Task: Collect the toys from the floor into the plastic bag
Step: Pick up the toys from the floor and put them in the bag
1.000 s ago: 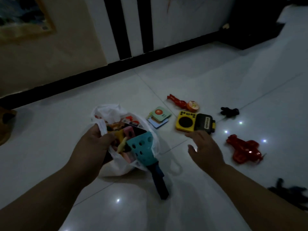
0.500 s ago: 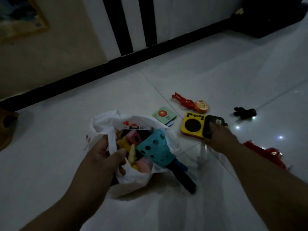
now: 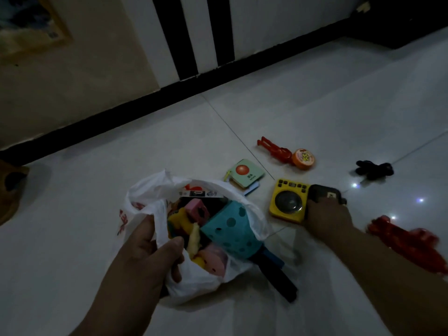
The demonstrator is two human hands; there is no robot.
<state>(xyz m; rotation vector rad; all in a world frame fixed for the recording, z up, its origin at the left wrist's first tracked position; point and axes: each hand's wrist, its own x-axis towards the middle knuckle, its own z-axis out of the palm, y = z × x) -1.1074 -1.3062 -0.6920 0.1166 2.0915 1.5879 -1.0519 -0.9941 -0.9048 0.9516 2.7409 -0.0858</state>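
Observation:
A white plastic bag (image 3: 194, 284) lies open on the floor, holding several toys and a teal perforated scoop (image 3: 230, 229) whose dark handle sticks out. My left hand (image 3: 143, 255) grips the bag's near rim. My right hand (image 3: 327, 217) grips the black end of a yellow and black radio toy (image 3: 287, 202) lying on the floor. Beyond it lie a green card book with a red circle (image 3: 246, 174), a red figure (image 3: 275, 149), an orange round toy (image 3: 303, 159), a black figure (image 3: 374, 169) and a red toy (image 3: 409, 241) at the right.
The floor is glossy white tile with light reflections. A black skirting board (image 3: 121, 117) and a striped wall run along the back. A brown object (image 3: 11, 187) sits at the far left edge. Dark furniture (image 3: 412, 20) stands at the back right.
My right hand reached forward from above the floor and closed on the black end of the radio toy. My left hand kept its grip on the bag rim.

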